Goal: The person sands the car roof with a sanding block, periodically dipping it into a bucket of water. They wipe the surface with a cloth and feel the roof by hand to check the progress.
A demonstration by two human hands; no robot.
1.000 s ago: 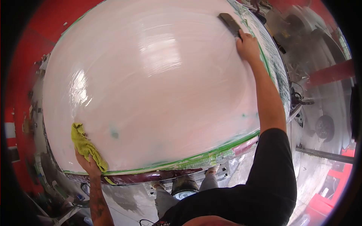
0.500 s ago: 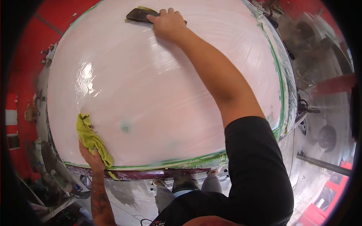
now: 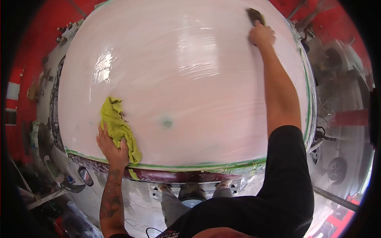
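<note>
A yellow-green towel (image 3: pixel 118 125) lies bunched on the wet, pinkish-white car roof (image 3: pixel 210 99), close to its near left edge. My left hand (image 3: pixel 113 148) rests at the towel's lower side, fingers along its left edge and thumb over the cloth, holding it against the surface. At the far right of the roof, my right hand (image 3: pixel 262 35) grips a dark sanding block (image 3: pixel 254 16). The block is pressed to the roof and tilted, with my hand covering its near end. A faint green spot (image 3: pixel 167 122) shows in the coating.
Green masking tape (image 3: pixel 198 166) runs along the roof edge above dark red bodywork (image 3: pixel 166 175). A side mirror (image 3: pixel 85 176) stands at the lower left. My feet are on a slatted step (image 3: pixel 234 185). A wheel (image 3: pixel 337 169) lies at right, near a metal bar (image 3: pixel 337 199).
My right hand has swept the sanding block rightward across the far part of the roof. The view has shifted, and my left hand remains with the towel, its fingers now more spread.
</note>
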